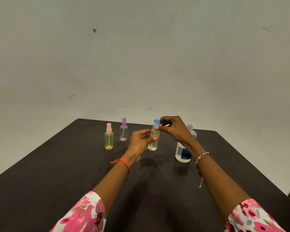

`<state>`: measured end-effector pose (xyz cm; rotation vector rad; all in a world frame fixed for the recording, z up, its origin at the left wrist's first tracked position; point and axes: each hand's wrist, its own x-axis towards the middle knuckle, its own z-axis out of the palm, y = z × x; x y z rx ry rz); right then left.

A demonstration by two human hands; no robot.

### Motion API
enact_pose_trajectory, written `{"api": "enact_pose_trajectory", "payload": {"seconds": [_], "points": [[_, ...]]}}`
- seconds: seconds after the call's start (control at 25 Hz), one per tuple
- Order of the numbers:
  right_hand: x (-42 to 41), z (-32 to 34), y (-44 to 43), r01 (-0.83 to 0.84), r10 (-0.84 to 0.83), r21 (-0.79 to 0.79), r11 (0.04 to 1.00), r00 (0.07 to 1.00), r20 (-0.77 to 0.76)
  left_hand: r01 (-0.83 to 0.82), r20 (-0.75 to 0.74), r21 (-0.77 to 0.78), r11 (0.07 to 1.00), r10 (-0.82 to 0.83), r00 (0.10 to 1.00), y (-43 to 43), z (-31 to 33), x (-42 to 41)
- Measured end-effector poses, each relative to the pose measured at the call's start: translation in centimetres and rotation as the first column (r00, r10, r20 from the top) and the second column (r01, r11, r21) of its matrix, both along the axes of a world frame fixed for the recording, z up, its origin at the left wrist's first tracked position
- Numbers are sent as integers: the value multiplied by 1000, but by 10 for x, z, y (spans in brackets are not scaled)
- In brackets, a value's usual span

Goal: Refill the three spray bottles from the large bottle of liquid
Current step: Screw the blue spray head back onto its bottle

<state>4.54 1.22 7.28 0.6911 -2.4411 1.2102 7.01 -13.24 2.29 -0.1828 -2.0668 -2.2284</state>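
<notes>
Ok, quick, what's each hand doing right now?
Left hand: holding the blue-capped spray bottle by its body.
Right hand: pinching that bottle's blue cap.

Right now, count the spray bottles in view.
3. The pink-capped spray bottle stands leftmost, the purple-capped spray bottle just right of it, the blue-capped spray bottle held by the left hand and right hand.
</notes>
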Motion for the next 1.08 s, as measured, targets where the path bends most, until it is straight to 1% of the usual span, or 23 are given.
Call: {"api": "enact_pose_trajectory", "payload": {"seconds": [0.24, 0.32, 0.4, 0.48, 0.6, 0.68, 0.88, 0.96, 1.08], "points": [[-1, -4, -8, 122, -122, 6, 993, 990, 68, -28, 0, -9, 1000, 28, 1000, 3, -2, 1], [-1, -3, -7, 82, -83, 5, 997, 991, 104, -20, 1, 3, 1000, 20, 1000, 2, -1, 1], [0, -1, -4, -1, 9, -62, 998, 993, 121, -16, 5, 17, 1000, 16, 1000, 1, 1, 2], [1, 0, -4, -26, 40, -130, 991, 994, 106, -13, 1, 27, 1000, 13, 1000, 1, 4, 2], [2, 1, -8, 32, -20, -117, 993, 994, 106, -11, -16, 12, 1000, 11, 1000, 1, 6, 1], [2, 2, -10, 50, -36, -105, 993, 991, 132, -11, -21, 14, 1000, 11, 1000, 0, 8, 2], [2, 8, -2, 146, -111, -170, 975, 974, 197, -19, 0, 11, 1000, 19, 1000, -3, 6, 1], [2, 9, -2, 109, -76, -186, 976, 981, 179, -24, 14, 21, 999, 24, 1000, -4, 5, -1], [1, 8, -2, -35, 56, -148, 988, 989, 137, -9, 10, 31, 999, 8, 1000, -3, 7, 1]]}}
